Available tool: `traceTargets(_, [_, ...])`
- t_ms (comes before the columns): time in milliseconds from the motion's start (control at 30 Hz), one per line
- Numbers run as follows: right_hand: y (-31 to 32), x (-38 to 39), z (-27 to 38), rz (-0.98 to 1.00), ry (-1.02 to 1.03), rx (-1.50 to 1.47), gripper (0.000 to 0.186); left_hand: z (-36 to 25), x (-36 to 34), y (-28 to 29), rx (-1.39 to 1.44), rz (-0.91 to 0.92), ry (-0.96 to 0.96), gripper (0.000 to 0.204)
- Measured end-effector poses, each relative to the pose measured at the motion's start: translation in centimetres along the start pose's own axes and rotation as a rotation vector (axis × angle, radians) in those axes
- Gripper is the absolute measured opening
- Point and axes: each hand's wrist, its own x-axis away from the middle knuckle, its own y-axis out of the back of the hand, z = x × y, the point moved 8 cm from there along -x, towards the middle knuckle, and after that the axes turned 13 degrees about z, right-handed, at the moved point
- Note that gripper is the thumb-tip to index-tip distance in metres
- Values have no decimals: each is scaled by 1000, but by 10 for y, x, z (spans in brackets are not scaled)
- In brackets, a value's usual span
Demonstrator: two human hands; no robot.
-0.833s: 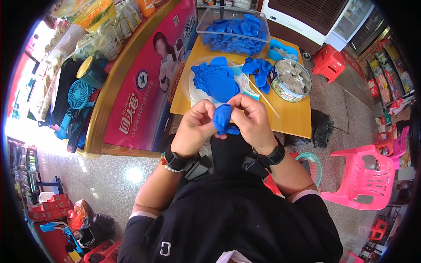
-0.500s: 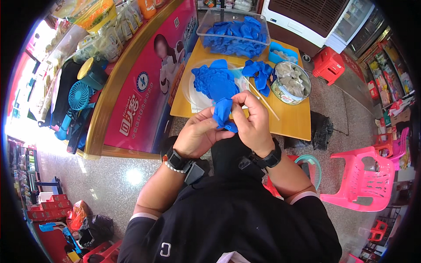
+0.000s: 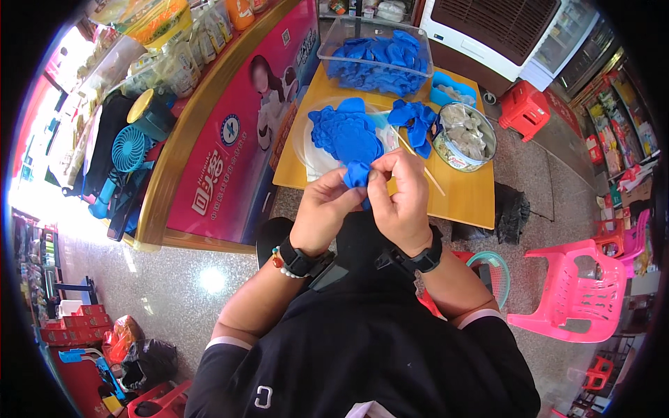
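Observation:
Between my two hands is a small blue petal-like piece (image 3: 357, 174) of thin, soft material, folded or bunched. My left hand (image 3: 323, 212) pinches it from the left between thumb and fingers. From the right, my right hand (image 3: 401, 195) grips its edge with thumb and forefinger. Just beyond my fingers, a layered cluster of blue pieces (image 3: 345, 131) lies on a clear round lid or tray (image 3: 306, 157). To its right sit a few loose blue pieces (image 3: 417, 125) and a thin wooden stick (image 3: 433, 180).
On the yellow table (image 3: 467, 198) stand a clear bin (image 3: 376, 82) full of blue pieces, a small blue container (image 3: 453, 89) and a round tin (image 3: 463, 136) of greyish translucent bits. A pink counter (image 3: 244, 153) borders the left. At right are a pink chair (image 3: 582, 289) and red stool (image 3: 524, 104).
My hands have drawn closer around the blue piece, and it is now more tightly bunched. My left wrist has turned and moved slightly right.

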Motion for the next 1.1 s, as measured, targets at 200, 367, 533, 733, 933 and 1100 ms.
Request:
traceTargets(200, [-24,13,-39,83,-350,-649,4,-7,-1,-6,-22,159,-5,21])
traceTargets(367, [-31,22,-55,39,-494,-984,5,-10,0,11,-195,199,44,18])
traceTargets(533, [-45,26,-60,124,-567,-1050,5,-16,10,-19,-30,403,108,17])
traceTargets(733, [-48,24,-41,198,-526,-1011,16,-17,2,23,110,41,-159,26])
traceTargets(933, [-35,13,-17,215,-158,-466,19,-14,5,16,-82,-82,-198,25])
traceTargets(1100, [-27,9,-13,204,-222,-457,18,-21,9,21,-375,-11,-331,24])
